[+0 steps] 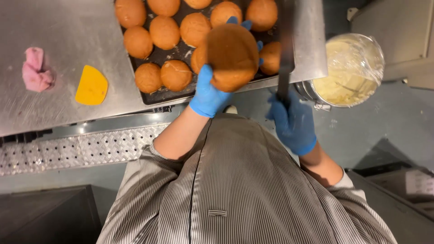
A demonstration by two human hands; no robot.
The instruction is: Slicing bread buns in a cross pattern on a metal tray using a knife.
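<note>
- A steel worktable (68,68) carried a dark baking tray (156,92) filled with round golden-brown buns (165,31).
- Just right of the table sat a metal bowl of pale cream (348,72), covered with clear film.
- The left hand (210,92), in a blue glove, was wrapped around a single bun (231,56), lifted above the tray's near edge.
- The right hand (293,123), also gloved, was closed around the handle of a long knife (285,45), blade pointing away.
- A yellow scraper (91,86) and a crumpled pink cloth (37,70) lay on the table's left part.
</note>
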